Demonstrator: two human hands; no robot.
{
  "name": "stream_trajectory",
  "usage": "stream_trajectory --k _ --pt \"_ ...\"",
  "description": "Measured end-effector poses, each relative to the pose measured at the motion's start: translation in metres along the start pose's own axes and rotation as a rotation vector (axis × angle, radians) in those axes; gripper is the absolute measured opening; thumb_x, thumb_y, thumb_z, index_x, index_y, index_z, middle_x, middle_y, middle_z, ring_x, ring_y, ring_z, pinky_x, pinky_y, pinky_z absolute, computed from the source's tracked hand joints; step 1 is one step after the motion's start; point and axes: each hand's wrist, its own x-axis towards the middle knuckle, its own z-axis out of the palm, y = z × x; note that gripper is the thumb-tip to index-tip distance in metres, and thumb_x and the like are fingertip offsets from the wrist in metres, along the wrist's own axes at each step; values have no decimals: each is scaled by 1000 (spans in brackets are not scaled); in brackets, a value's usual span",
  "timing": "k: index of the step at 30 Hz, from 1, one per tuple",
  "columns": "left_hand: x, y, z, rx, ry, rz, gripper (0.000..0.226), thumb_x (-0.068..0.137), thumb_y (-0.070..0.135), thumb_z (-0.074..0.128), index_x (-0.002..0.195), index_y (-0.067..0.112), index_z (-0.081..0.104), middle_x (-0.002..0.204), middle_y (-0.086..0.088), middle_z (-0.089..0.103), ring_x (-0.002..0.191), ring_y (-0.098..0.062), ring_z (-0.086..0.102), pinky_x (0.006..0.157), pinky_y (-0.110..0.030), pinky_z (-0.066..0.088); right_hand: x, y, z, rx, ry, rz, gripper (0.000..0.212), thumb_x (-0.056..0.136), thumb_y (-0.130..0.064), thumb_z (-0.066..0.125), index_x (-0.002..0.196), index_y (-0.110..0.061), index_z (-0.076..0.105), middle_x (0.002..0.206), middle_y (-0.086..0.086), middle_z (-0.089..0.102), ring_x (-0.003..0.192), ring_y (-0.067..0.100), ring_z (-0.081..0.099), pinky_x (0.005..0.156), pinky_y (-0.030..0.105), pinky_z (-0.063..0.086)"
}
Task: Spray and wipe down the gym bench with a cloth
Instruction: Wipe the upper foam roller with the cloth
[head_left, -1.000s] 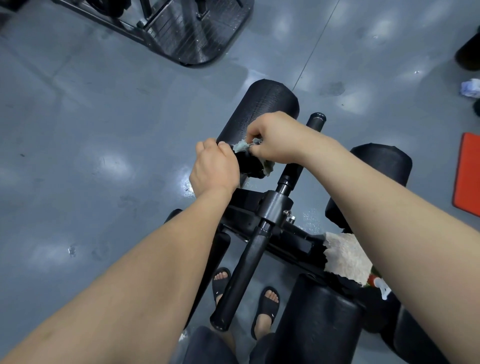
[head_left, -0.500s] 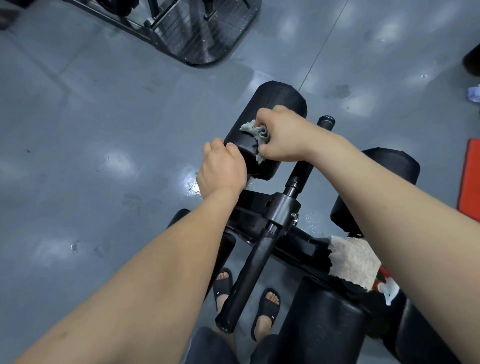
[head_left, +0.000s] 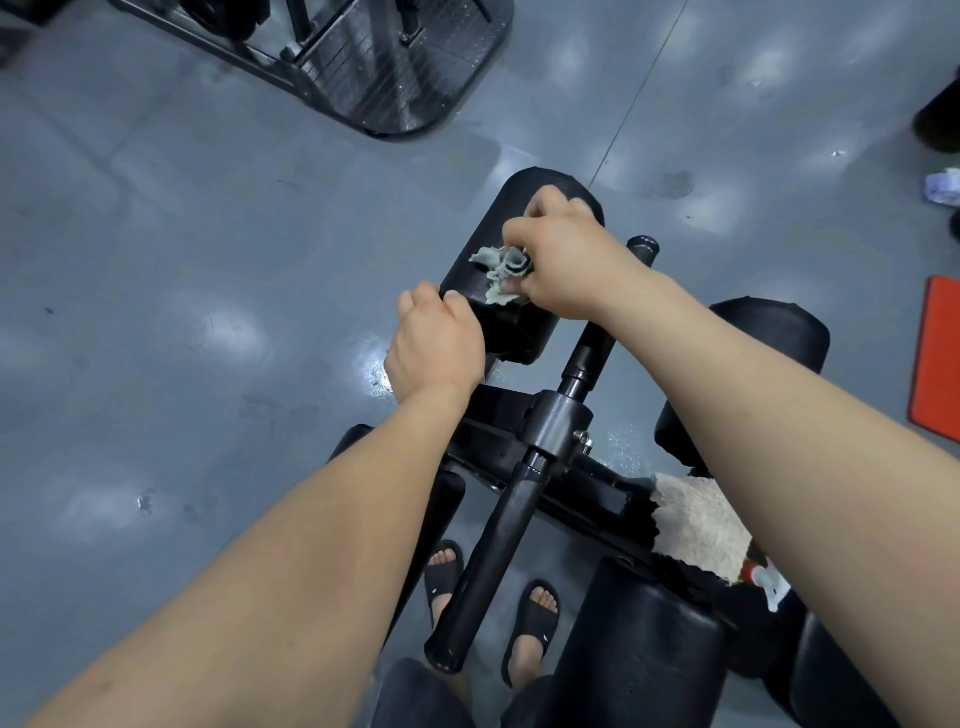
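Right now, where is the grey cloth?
In the head view, the grey cloth is bunched in the right hand, pressed on the black roller pad just beyond the left hand.

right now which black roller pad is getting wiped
The far pad: the right hand holds the grey cloth on it, the left hand grips its near end. The right pad and nearest pad go untouched.
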Motion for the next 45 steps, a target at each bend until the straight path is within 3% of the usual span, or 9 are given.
stream_trajectory --k 5,10,13,17,23,30,34,42,45 --pt "0 0 0 -5 5 -2 34 106 35 30 121 16 54 129 -3 51 85 -26 43 79 -37 30 15 11 6 11 99 119 24 95 -26 66 106 -12 50 116 12 48 111 37 46 82 39 45" --pt "-1 0 0 -1 3 4 32 105 34 30 120 18 53 128 -2 51 85 -25 43 79 -36 29 27 23 -1 -79 157 244 36 92 -6 55 127 -10 46 125 20 47 106 45 52 78 41 42" --pt "-1 0 0 -3 5 4 31 105 33 31 120 18 54 128 -2 51 84 -26 43 78 -36 29 40 39 -11 -85 190 323 38 90 -3 48 127 -8 53 128 23 46 107 48 53 94 44 46" --pt "-1 1 -2 -6 11 8 29 103 31 33 117 17 54 122 -2 51 84 -26 43 76 -36 29 53 53 -10 -11 155 370 37 88 -4 49 120 -17 63 124 18 45 105 46 55 93 37 50" --pt "-1 1 -2 -6 19 14 27 103 31 33 116 17 53 120 -2 51 84 -25 43 77 -36 30 59 50 -7 -12 143 351 28 91 -4 46 109 -14 66 120 16 42 107 42 48 83 31 42" --pt "-1 1 -2 11 33 27 25 103 30 34 113 16 53 114 -2 50 81 -27 43 74 -36 30 54 32 -5 -112 123 239 25 85 0 43 96 -9 64 120 13 43 104 36 40 86 45 50" --pt "-2 -1 -1 3 37 30 24 102 30 34 111 17 52 114 -2 50 81 -28 45 75 -36 31 45 22 -1 -141 94 176 25 85 0 46 98 -8 66 115 10 43 93 27 28 81 47 51" --pt "-3 0 -1 27 74 78 24 101 28 34 112 17 53 113 -2 50 80 -30 48 72 -37 33 25 18 0 -194 81 68 30 90 -4 48 113 -7 67 114 12 47 93 32 40 75 34 35" --pt "-3 0 0 51 79 98 23 101 29 33 110 16 50 110 -3 48 79 -32 48 70 -38 33 14 11 3 -179 73 64 30 88 -1 48 112 -6 65 108 8 43 91 29 35 73 38 42"
